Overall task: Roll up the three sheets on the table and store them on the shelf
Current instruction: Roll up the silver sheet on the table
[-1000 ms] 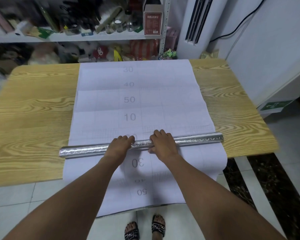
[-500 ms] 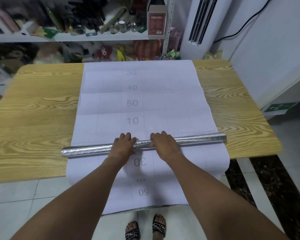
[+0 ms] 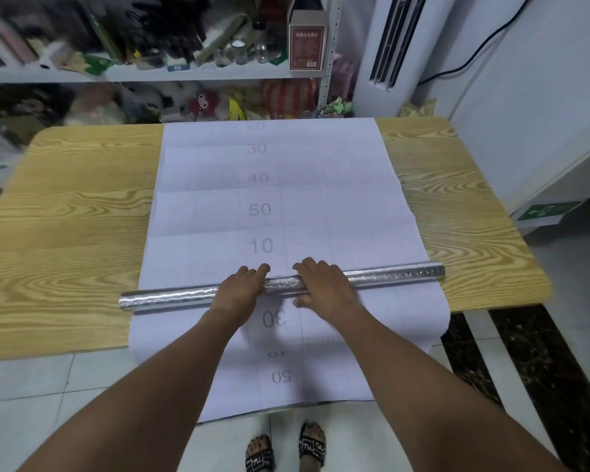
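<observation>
Silver shiny roll [image 3: 389,275] lies right under our fingers [image 3: 252,271]. The fingers of our left hand [image 3: 239,291] are stretched out, close together, and lie over the top of the roll. Their tips touch the paper just past it. The fingers [image 3: 312,265] of our right hand [image 3: 324,287] reach over the roll the same way, a bit more spread, and the thumb sits on the near side. Neither hand curls round the roll; both press on it from above, near its middle, with a small gap between them.

The roll lies sideways across a big white paper sheet [image 3: 276,199] with grey numbers on it. The left end of the roll pokes out past the sheet, over the wood. The right end pokes out on the other side.

The sheet lies flat on a yellow wooden table [image 3: 65,233] and its near end hangs down off the table edge toward the floor.

Behind the table we see a white metal shelf [image 3: 184,74] full of blurry things, with a tall red-brown box [image 3: 306,42] on it. Down by the floor we see our feet in black patterned sandals [image 3: 312,444].
</observation>
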{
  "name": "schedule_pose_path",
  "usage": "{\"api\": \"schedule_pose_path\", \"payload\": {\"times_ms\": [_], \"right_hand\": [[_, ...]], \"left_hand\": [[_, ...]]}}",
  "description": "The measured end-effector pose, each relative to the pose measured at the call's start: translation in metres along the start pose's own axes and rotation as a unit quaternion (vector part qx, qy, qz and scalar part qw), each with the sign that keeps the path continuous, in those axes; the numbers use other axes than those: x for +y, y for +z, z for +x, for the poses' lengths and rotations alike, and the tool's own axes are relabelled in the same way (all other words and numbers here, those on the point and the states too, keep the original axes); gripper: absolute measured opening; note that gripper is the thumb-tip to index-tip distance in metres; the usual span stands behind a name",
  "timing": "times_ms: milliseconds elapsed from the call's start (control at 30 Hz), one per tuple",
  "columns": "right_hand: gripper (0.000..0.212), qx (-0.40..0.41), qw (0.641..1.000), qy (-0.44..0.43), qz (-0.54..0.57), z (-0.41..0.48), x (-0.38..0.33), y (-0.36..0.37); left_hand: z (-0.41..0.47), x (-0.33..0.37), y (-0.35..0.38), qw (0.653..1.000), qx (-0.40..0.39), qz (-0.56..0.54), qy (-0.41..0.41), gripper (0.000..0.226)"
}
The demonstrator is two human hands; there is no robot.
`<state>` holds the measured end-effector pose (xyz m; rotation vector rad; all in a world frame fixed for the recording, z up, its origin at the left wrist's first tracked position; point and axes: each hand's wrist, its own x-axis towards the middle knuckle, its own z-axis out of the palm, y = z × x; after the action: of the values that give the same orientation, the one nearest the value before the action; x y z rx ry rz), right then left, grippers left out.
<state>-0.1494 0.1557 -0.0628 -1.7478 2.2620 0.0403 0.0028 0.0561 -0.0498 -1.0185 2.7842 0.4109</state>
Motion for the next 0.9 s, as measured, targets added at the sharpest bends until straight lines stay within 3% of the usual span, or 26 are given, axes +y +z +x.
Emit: {"api": "schedule_pose_path", "payload": {"times_ms": [100, 200, 333, 533, 633, 900], "right_hand": [[0.030, 0.035, 0.999, -0.015, -0.006, -0.001, 0.003, 0.000], [0.023, 0.044, 0.999, -0.011, -0.001, -0.001, 0.003, -0.002], [0.023, 0.036, 0.999, -0.005, -0.026, -0.001, 0.002, 0.000], [0.045, 0.015, 1.000, -0.005, -0.002, 0.006, 0.000, -0.006], [0.029, 0.011, 1.000, 0.007, 0.008, 0.004, -0.001, -0.011], [0.037, 0.025, 0.999, -0.008, -0.020, 0.005, 0.000, -0.009]], "left_hand": [[0.001, -0.003, 0.003, 0.999, -0.004, 0.014, 0.028, 0.026], [0.001, -0.007, 0.010, 0.999, 0.017, 0.005, 0.041, 0.025], [0.002, -0.010, 0.015, 0.996, 0.071, 0.022, 0.047, 0.028], [0.003, 0.000, 0.014, 0.999, 0.006, 0.038, 0.010, 0.047], [0.007, -0.001, 0.015, 0.999, 0.005, 0.050, 0.002, 0.043], [0.010, -0.003, 0.009, 0.999, 0.012, 0.047, 0.000, 0.022]]}}
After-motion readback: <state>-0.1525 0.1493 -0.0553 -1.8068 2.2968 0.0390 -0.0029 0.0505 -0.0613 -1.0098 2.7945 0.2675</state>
